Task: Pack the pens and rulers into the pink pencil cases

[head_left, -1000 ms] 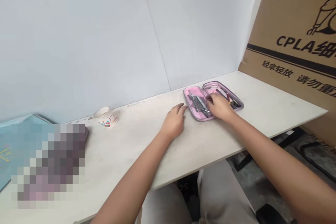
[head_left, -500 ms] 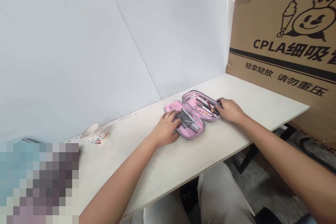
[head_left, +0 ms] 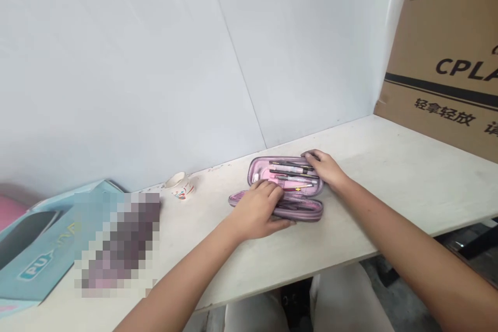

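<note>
Fingers (head_left: 272,192) curled; left hand (head_left: 254,212) on pink pencil case (head_left: 301,211) flap; right hand (head_left: 326,169) gripping rim

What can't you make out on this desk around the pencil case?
Head view:
Lower half of the pencil case: contents partly hidden by the left hand.
Pixelated patch: blurs what lies there.
Cardboard box: lettering cut off by the right edge.
Pens: too small to read markings.

A pencil case (head_left: 305,211) lay open on the bench (head_left: 404,181), with pens (head_left: 290,171) in its far half. Left of it, a cup (head_left: 179,185) stood against the wall (head_left: 155,78), and a flat package (head_left: 35,254) lay further left. A cardboard carton (head_left: 439,62) stood behind the bench's right end.
</note>
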`<state>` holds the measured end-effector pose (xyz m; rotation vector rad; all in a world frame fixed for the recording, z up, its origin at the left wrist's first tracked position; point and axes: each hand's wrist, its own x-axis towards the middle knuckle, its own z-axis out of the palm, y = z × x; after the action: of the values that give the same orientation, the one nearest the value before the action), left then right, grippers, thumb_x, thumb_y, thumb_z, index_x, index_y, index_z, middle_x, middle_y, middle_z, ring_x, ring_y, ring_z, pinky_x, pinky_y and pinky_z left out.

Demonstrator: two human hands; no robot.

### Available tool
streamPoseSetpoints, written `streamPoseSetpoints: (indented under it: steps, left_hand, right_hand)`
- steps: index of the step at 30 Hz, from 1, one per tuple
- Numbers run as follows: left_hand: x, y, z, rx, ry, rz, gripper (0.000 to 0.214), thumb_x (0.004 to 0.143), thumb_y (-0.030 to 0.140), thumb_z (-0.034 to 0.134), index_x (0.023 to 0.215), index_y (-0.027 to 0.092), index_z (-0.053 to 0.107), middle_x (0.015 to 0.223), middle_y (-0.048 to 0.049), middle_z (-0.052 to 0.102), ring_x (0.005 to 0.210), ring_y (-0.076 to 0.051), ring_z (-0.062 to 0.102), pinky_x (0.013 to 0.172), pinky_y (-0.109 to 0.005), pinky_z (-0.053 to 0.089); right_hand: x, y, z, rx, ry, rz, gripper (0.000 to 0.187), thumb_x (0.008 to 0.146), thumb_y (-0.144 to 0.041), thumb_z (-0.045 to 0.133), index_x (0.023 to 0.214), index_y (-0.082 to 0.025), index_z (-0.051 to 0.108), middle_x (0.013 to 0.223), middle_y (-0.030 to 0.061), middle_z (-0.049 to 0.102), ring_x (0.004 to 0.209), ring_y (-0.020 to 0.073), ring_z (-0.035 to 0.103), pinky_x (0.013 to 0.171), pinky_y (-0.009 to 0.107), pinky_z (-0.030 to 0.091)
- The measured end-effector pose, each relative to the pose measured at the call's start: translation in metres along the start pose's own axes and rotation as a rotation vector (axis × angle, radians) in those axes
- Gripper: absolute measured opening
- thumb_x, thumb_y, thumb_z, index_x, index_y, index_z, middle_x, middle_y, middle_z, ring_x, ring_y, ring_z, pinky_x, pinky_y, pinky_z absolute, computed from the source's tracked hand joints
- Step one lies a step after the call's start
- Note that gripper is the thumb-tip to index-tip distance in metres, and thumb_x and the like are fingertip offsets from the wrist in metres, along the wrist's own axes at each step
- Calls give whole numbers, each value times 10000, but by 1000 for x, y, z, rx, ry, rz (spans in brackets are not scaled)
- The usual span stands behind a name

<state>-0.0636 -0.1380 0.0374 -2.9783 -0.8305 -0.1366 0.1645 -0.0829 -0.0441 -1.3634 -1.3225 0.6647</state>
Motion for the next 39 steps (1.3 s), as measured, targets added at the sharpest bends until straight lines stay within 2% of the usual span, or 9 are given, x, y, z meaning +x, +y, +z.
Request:
streamPoseSetpoints:
  steps: [6,10,13,16,20,26,29,35,39]
  left_hand:
    - [34,-18,-9,3,187,-28,726,689,606,580,1240,165,406,1339,-145,418,1243,-286,374,1030,-437,296]
    - [50,-24,-11,27,107,-44,643,737,642,494,1186,183,467,1181,-106,561,1102,-262,508,990,-421,333]
    - [53,-27,-10,56,42,-114,589,771,666,405,1095,188,520,1025,-79,626,909,-240,587,819,-368,423]
    - [50,-35,-9,67,100,-240,569,788,665,366,1065,196,532,997,-69,635,865,-233,594,706,-320,421]
    - [40,-52,-12,23,204,-453,481,815,611,365,1022,221,557,883,-37,654,791,-213,596,639,-285,387]
    - [18,-67,-18,-179,331,-632,421,833,558,350,896,204,568,686,-6,618,648,-175,561,577,-251,361]
    - [10,-67,-17,-231,384,-654,435,827,577,346,840,199,562,617,5,578,596,-163,532,556,-247,350]
    - [4,-60,-12,-202,387,-617,476,811,617,344,872,205,575,690,-20,632,659,-188,568,564,-254,336]
    - [1,-59,-12,-155,396,-632,513,823,630,298,896,208,579,730,-34,649,684,-199,583,562,-261,327]
  right_hand:
    - [-19,-14,-2,595,-80,-20,383,778,-532,523,888,-176,615,939,65,675,885,183,621,837,339,467]
    - [-27,-29,-3,660,-166,-50,350,787,-520,531,817,-181,612,875,56,674,849,175,624,835,334,467]
    - [-27,-32,-5,555,-97,-72,377,797,-539,505,792,-177,608,851,56,666,851,179,614,827,328,463]
    - [-26,-29,-7,389,-55,-85,451,823,-583,420,806,-175,611,847,55,655,861,187,602,817,325,457]
    - [-28,-24,-6,248,-143,-109,508,852,-600,325,918,-188,615,906,50,650,885,193,596,817,333,451]
    - [-42,-21,11,-205,-258,-254,486,791,-566,500,1102,-197,553,1109,88,603,1072,237,516,908,389,401]
    - [-44,-22,23,-330,-268,-343,478,802,-566,484,1095,-194,548,1089,93,603,1059,238,512,892,388,413]
    - [-45,-29,44,-517,-201,-548,372,870,-490,412,979,-188,599,980,87,637,982,238,534,839,376,425]
    - [-48,-33,37,-718,-130,-636,382,932,-339,307,852,-162,636,857,91,655,869,212,550,783,350,423]
